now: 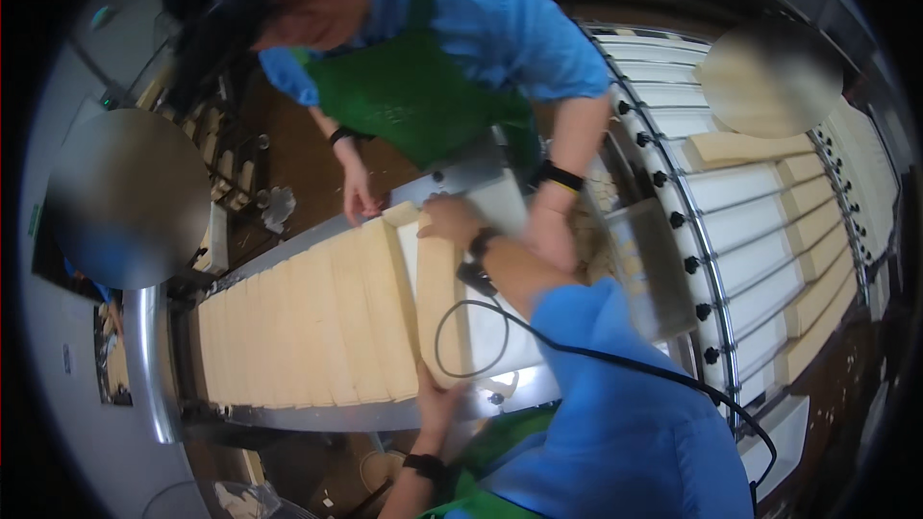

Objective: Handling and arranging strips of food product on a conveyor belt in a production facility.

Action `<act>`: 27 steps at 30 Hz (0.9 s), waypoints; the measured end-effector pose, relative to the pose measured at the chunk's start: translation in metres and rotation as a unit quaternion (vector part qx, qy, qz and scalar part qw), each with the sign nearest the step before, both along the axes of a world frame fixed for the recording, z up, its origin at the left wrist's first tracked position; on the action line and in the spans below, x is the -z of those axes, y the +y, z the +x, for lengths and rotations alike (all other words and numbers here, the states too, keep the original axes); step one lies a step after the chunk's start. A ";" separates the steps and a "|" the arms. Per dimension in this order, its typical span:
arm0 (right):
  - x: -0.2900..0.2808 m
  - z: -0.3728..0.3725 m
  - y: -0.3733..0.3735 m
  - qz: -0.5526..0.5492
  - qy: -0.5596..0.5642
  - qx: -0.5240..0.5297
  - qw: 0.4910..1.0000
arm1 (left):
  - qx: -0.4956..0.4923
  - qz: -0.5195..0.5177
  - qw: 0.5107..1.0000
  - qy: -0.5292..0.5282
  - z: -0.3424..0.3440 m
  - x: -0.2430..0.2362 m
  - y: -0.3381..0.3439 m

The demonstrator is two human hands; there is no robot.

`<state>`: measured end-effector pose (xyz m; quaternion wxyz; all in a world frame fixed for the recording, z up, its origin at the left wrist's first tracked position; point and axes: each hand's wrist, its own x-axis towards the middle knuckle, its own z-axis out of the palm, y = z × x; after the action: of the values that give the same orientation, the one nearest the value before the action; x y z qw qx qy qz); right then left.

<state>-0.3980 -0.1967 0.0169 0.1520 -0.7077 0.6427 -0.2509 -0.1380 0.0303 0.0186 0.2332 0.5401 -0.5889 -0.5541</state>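
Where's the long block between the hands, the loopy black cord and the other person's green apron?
Long block (437, 279): head view, middle of its top face.
Black cord (625, 359): head view, stretch right of its loop.
Green apron (404, 96): head view, front.

Dim, bowed fisheye view, corners black.
We see glare on the metal pipe (154, 365) at left, and blurred round patches (130, 197) left and far right.

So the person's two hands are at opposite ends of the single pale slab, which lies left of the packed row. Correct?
No, the side is wrong: in the head view, the single pale slab lies right of the packed row. The rest holds: right hand at its far end, left hand at its near end.
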 end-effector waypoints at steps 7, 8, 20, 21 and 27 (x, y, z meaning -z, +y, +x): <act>-0.021 -0.044 0.056 0.108 -0.033 0.140 0.984 | 0.150 -0.099 0.955 -0.236 0.000 -0.001 -0.022; -0.020 -0.054 0.068 0.097 -0.062 0.136 0.984 | 0.163 -0.126 0.958 -0.199 -0.004 0.000 -0.020; -0.025 -0.132 0.216 0.102 0.042 0.018 0.994 | 0.157 -0.215 0.930 -0.254 -0.045 0.000 -0.023; -0.027 -0.136 0.226 0.067 0.022 0.052 0.996 | 0.156 -0.269 0.919 -0.240 -0.053 -0.003 -0.022; -0.099 -0.228 0.302 0.024 0.043 0.130 0.990 | 0.149 -0.273 0.931 -0.192 -0.157 -0.085 0.012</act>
<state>-0.6261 0.1058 0.1160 0.1075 -0.6241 0.7413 -0.2222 -0.2948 0.0420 0.1035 0.1687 0.4575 -0.8250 -0.2857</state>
